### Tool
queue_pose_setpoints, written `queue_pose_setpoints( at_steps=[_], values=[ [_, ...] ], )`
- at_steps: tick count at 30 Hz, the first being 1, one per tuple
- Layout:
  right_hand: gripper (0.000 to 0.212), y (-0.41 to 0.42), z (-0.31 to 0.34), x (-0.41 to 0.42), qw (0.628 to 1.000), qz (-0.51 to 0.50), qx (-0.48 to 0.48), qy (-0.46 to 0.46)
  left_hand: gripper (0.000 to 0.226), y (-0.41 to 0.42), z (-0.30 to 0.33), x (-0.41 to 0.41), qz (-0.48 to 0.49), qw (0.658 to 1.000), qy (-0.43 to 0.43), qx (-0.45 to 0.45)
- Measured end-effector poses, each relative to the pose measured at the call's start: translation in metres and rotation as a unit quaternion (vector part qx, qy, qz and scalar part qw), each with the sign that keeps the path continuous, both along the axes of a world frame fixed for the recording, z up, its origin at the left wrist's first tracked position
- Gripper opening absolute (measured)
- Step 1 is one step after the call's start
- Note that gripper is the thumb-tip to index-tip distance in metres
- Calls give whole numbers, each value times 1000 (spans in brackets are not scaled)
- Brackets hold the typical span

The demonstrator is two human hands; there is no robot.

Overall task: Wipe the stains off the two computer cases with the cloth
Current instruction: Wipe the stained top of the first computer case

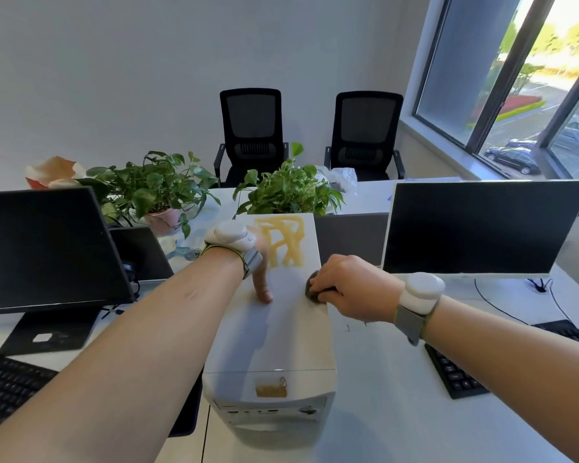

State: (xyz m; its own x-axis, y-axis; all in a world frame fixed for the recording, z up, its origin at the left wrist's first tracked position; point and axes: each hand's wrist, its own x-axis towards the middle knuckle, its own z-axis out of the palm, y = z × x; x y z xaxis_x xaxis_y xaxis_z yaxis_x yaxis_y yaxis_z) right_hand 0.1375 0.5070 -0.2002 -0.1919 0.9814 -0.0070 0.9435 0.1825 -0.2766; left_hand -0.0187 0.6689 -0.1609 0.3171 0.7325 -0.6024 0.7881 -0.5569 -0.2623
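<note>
— Where's our cloth [313, 290]?
— Mostly hidden, gripped in our right hand [350, 289] at the white case's [281, 332] right edge.
— Left hand [259, 262]?
— Fingers hidden by the wrist; thumb rests beside the yellow stain [283, 242].

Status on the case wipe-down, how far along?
Early. Nothing looks done: the yellow scribble stain on the white computer case is intact. In hand: right hand grips the dark grey cloth at the case's right edge; left hand rests on the lid. Left: that stain, front brown smudge; no second case visible.
</note>
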Motion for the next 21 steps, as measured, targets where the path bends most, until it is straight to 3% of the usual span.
queue_pose_setpoints(
  at_steps=[2,4,9,12,16,18,21],
  values=[
    [28,9,6,1,999,2,-33,-19,95,3,-2,-5,-9,999,32,-10],
    [30,24,4,3,999,-17,-26,-36,106,5,-3,-7,-18,1000,1,0],
    [38,66,-5,-5,990,-112,46,-71,92,-1,-3,-23,-4,999,-50,13],
    [35,70,-7,-16,984,-134,47,-103,104,-5,0,-29,7,997,-72,14],
    [35,25,-11,-37,994,-32,44,-90,113,-1,-2,-35,3,994,-110,22],
    [31,-8,-6,-54,998,44,36,-39,112,1,-3,-34,-4,995,-94,19],
    [30,-27,1,-63,993,100,17,-57,101,3,-5,-31,-5,998,-61,16]
  ],
)
